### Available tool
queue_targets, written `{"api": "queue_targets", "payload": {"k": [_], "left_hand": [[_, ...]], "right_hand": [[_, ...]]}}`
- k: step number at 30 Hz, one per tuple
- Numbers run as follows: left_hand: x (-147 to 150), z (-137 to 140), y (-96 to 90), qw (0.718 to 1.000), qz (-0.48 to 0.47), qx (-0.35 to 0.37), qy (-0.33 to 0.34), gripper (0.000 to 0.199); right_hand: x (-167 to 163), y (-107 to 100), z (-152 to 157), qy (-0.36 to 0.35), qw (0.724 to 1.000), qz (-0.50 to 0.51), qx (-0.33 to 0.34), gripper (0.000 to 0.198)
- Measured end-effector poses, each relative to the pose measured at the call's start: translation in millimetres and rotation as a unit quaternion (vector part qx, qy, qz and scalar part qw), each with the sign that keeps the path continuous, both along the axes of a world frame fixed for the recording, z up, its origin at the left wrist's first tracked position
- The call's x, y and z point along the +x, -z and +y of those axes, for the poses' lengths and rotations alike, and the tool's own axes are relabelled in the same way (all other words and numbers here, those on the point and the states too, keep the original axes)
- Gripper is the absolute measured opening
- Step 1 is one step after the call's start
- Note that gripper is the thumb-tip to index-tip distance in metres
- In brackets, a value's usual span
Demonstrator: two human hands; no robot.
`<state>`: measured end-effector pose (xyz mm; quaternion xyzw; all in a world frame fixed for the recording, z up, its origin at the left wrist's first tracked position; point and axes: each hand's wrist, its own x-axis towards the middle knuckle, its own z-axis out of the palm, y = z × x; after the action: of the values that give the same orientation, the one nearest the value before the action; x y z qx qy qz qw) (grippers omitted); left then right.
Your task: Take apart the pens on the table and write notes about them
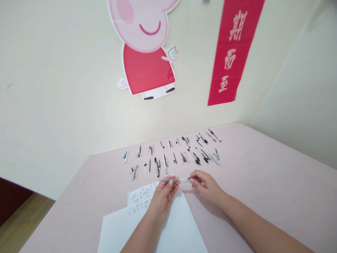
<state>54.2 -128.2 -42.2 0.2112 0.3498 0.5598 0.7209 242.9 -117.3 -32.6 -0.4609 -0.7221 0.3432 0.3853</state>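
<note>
Though slim, pen [176, 180] across left fingers [175, 185] (end at right fingers [198, 174])

Domestic room, by appearance. Evidence: pig cutout [149, 70], red banner [234, 52] on plain wall [65, 88]; pink-covered desk [276, 182]; wood-look floor [28, 218].

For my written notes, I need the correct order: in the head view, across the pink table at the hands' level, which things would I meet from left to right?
White paper with dark handwriting → bare left hand holding a slim translucent pen barrel → small dark piece → bare right hand.
</note>
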Motion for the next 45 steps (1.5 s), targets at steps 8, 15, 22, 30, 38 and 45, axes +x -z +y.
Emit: {"api": "queue_targets", "payload": {"k": [8,15,22,30,38,45], "left_hand": [[0.1,-0.1,0.3,1.0,0.012,0.007,0.012,0.027],[0.0,0.4,1.1,1.0,0.005,0.004,0.0,0.022],[0.2,0.4,1.5,1.0,0.004,0.004,-0.006,0.022],[0.2,-1.2,-0.6,1.0,0.012,0.011,0.011,0.022],[0.8,-1.8,-3.0,1.0,0.014,0.008,0.011,0.022],[1.0,-0.6,-2.2,1.0,0.008,-0.006,-0.004,0.021]], "right_hand": [[0.3,-1.4,-0.1,-0.006,1.0,-0.027,0.003,0.04],[1.6,-0.1,0.0,-0.014,1.0,0.016,-0.002,0.041],[-0.2,-0.7,-3.1,-0.002,1.0,0.013,-0.021,0.016],[1.0,-1.8,-1.1,-0.022,1.0,0.008,-0.008,0.029],[2.0,0.4,0.2,-0.026,1.0,0.001,-0.001,0.044],[1.3,-0.3,-2.4,-0.025,0.999,0.019,-0.022,0.022]]}}
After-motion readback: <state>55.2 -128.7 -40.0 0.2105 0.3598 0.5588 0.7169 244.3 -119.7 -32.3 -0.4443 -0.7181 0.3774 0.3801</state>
